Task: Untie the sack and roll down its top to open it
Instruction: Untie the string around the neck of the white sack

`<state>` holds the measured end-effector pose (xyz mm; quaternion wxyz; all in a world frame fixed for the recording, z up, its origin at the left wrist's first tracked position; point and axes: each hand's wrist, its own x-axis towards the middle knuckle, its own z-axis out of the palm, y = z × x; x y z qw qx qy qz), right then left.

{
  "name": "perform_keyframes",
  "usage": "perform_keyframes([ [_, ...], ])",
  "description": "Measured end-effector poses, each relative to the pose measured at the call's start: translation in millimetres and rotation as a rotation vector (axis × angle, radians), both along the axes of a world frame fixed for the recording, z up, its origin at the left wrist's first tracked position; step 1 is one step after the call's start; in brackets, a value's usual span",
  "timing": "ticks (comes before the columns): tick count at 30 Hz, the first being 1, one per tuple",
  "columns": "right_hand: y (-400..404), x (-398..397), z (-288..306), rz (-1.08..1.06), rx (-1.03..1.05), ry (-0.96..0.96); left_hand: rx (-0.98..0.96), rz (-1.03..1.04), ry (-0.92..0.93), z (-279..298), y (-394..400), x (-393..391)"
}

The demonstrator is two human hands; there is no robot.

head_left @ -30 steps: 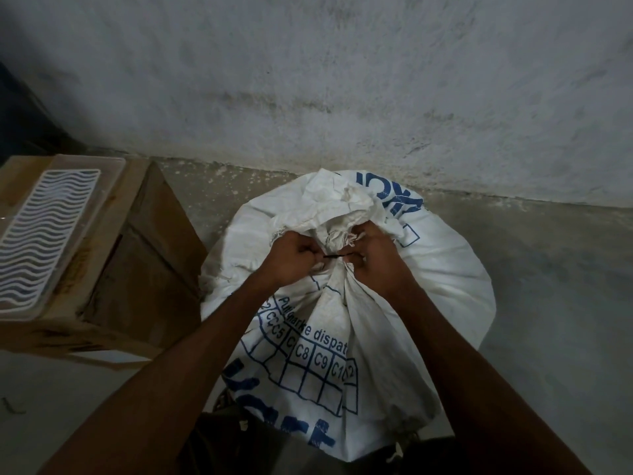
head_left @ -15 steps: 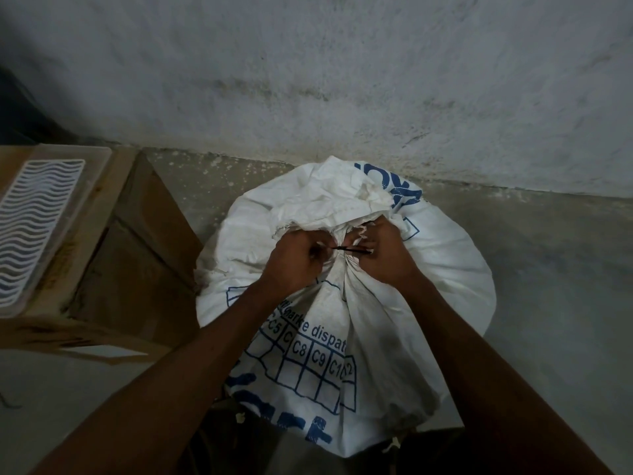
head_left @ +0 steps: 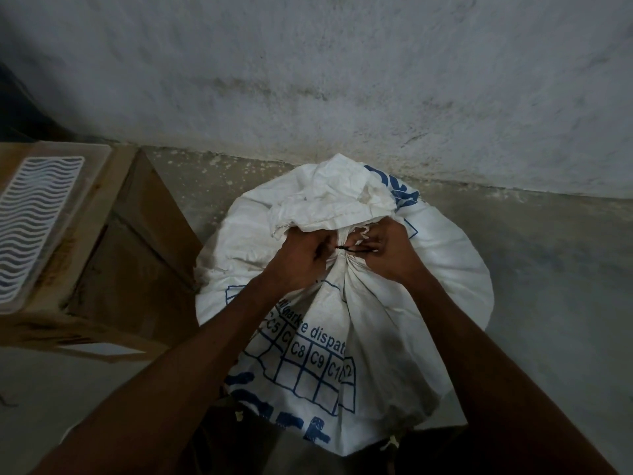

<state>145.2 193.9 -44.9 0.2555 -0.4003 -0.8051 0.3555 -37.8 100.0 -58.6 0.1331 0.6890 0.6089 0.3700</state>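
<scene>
Sack, white woven, blue printed grid and lettering, stands on the concrete floor just in front of the grey wall. Neck of the sack gathered and bound; the loose top bunches above the binding, on the wall side. Dark tie runs across the neck between both hands (knot itself too small to make out). Left hand rests on the left of the neck, fingers curled, pinching the tie's end. Right hand sits on the right of the neck, fingertips pinching the other end. Cardboard box stands left of the sack, near it, carrying a white wavy-slotted tray on top.
</scene>
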Motion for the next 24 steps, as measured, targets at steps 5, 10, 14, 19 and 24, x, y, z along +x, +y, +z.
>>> perform_keyframes([
  [5,-5.0,1.4,8.3,0.093,-0.009,-0.086,-0.013,0.022,-0.026,-1.7,-6.4,2.7],
  [10,-5.0,-3.5,15.6,0.24,-0.056,-0.049,-0.065,0.048,0.038,-8.0,-5.9,4.7],
  [14,-6.1,4.2,14.1,0.141,-0.169,-0.08,-0.137,0.079,0.218,-6.7,-6.0,9.3],
  [19,-11.1,4.9,23.7,0.165,-0.211,0.025,-0.171,0.117,0.331,-4.1,-9.2,12.1],
  [24,-14.3,-1.2,22.4,0.12,0.011,-0.067,-0.164,0.187,0.574,0.0,-14.0,19.8],
])
